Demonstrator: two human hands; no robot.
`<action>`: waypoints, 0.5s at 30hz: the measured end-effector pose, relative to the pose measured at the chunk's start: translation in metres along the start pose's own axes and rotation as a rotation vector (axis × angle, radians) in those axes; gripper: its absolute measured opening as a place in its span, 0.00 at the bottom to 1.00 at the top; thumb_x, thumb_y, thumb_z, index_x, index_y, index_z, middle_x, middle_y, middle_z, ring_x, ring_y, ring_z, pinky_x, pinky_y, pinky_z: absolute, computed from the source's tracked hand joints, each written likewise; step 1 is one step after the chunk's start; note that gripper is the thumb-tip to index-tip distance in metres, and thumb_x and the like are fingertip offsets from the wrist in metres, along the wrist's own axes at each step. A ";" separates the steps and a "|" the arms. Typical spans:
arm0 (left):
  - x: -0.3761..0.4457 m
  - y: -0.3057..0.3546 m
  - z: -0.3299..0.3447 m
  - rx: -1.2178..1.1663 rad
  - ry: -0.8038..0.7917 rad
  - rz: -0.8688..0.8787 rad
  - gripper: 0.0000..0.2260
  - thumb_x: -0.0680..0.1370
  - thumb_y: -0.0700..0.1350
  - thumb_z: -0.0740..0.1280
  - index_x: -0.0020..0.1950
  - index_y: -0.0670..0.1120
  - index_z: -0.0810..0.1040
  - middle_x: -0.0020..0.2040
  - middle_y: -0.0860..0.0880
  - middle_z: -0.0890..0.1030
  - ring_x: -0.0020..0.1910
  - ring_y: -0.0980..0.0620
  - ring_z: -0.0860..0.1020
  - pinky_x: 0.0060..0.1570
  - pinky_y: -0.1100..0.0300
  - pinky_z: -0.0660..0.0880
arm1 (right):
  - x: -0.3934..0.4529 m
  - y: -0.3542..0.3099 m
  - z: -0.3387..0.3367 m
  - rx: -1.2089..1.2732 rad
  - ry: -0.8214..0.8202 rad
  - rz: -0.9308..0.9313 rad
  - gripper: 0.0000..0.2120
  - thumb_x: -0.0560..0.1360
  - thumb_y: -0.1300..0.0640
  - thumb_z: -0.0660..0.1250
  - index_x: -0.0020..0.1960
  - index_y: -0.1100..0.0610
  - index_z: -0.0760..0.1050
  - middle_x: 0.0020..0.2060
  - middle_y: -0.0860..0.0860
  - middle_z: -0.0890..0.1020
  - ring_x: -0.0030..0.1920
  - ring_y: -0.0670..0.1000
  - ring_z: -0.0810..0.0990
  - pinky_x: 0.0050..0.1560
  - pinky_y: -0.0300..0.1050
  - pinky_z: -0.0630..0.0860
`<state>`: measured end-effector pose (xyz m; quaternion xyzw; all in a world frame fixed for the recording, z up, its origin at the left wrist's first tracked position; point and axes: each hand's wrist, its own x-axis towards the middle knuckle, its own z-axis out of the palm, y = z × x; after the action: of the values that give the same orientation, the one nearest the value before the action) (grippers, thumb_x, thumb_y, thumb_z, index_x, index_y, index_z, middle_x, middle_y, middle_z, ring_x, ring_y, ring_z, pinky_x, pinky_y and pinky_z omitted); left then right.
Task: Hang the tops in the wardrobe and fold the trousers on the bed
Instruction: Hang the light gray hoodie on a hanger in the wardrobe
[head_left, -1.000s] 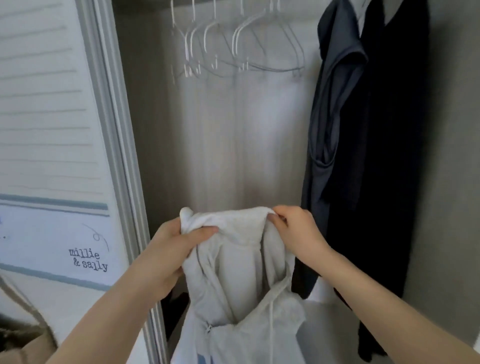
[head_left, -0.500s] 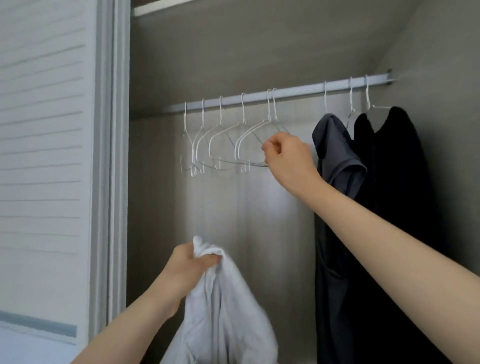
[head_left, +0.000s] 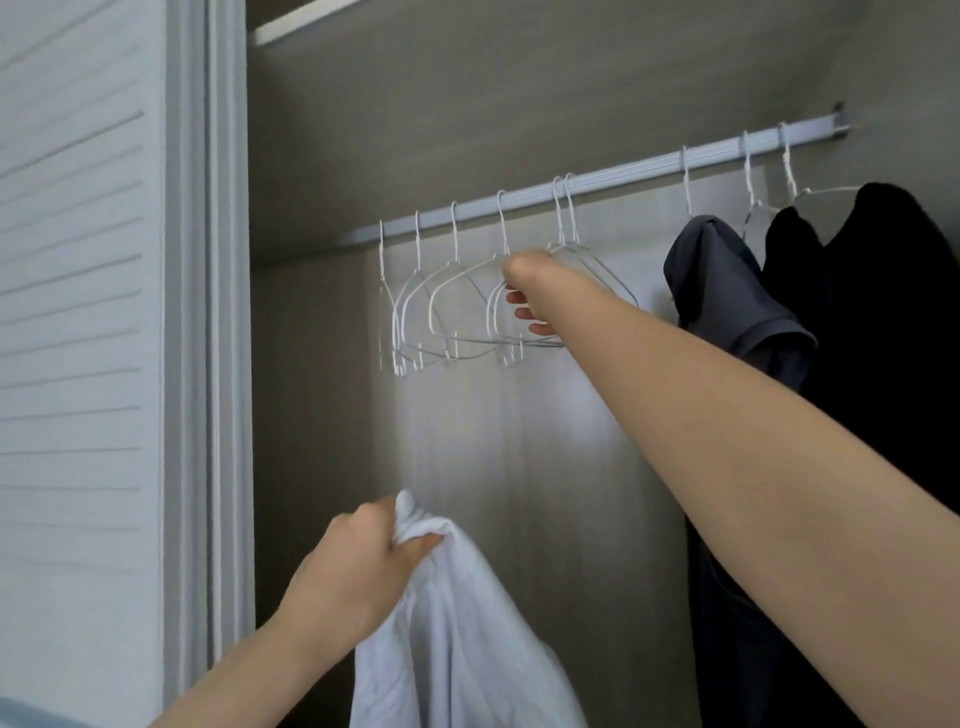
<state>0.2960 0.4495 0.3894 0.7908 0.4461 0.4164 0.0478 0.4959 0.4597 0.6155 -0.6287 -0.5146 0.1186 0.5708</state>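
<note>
No readable text, label, brand or number shows anywhere, though the picture is somewhat soft.

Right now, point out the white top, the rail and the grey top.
white top (head_left: 457, 623), head view, on the draped cloth below the left hand's grip.
rail (head_left: 623, 179), head view, on a bare stretch between hanger hooks.
grey top (head_left: 727, 291), head view, on its hanging shoulder.

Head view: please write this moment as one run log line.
left hand: holds white top | right hand: grips empty hanger on rail
</note>
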 end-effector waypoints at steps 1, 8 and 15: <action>0.000 -0.002 -0.001 0.051 0.009 0.011 0.15 0.78 0.59 0.64 0.40 0.49 0.70 0.34 0.52 0.75 0.32 0.55 0.74 0.32 0.62 0.67 | 0.005 -0.002 0.002 -0.003 0.021 -0.022 0.08 0.81 0.57 0.52 0.54 0.58 0.68 0.45 0.53 0.76 0.37 0.51 0.73 0.31 0.40 0.65; -0.010 -0.012 0.000 0.482 0.110 0.105 0.25 0.78 0.67 0.52 0.63 0.52 0.72 0.33 0.55 0.72 0.30 0.58 0.71 0.29 0.64 0.63 | 0.013 0.000 -0.001 -0.102 0.181 -0.141 0.10 0.79 0.58 0.55 0.54 0.61 0.72 0.51 0.59 0.78 0.45 0.57 0.76 0.44 0.47 0.74; -0.025 -0.018 -0.006 0.741 0.147 0.090 0.26 0.77 0.69 0.45 0.66 0.58 0.68 0.38 0.55 0.75 0.44 0.51 0.80 0.35 0.58 0.68 | 0.006 -0.006 -0.044 -0.214 0.262 -0.184 0.13 0.77 0.60 0.55 0.59 0.62 0.72 0.53 0.61 0.76 0.45 0.57 0.76 0.41 0.45 0.69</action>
<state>0.2737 0.4400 0.3703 0.7414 0.5335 0.2841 -0.2916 0.5281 0.4376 0.6372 -0.6464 -0.5006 -0.0725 0.5713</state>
